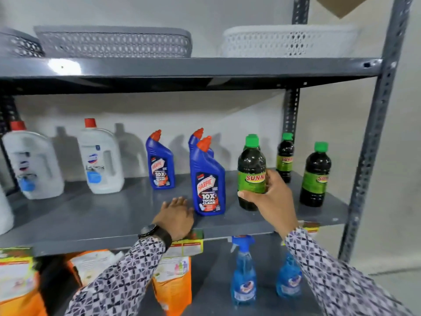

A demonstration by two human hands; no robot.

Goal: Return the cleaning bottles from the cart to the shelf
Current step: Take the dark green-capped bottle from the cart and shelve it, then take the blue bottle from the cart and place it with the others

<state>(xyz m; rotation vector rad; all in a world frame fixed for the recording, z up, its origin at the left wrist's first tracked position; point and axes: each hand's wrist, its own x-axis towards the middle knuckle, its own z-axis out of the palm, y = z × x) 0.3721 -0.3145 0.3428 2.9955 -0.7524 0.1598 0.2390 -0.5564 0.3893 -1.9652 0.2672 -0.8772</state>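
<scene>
1. Right hand (272,197) wrapped around the lower body of a dark bottle with green cap and green "SUNNY" label (251,172); thumb on the front, fingers round the right side. Bottle upright, base at or just above the grey metal middle shelf (102,215) — contact unclear.
2. Left hand (176,213) flat, palm down on the shelf, fingers spread, holding nothing. Fingertips just beside the base of the front blue angled-neck plastic "HARPIC" bottle with red cap (207,179). Black wristwatch (155,232) on that wrist.
3. Two more blue Harpic bottles behind: one to the left (160,163), one mostly hidden behind the front one (196,137).
4. Further green-capped dark bottles on the same shelf: back (285,156), far right (315,174), one hidden behind the held bottle.
5. Two white jugs with red caps (101,158) at shelf left.
6. Below: blue spray bottles (243,272), orange pouches (173,283).
7. Top shelf: grey perforated basket (114,42), white basket (289,41).
</scene>
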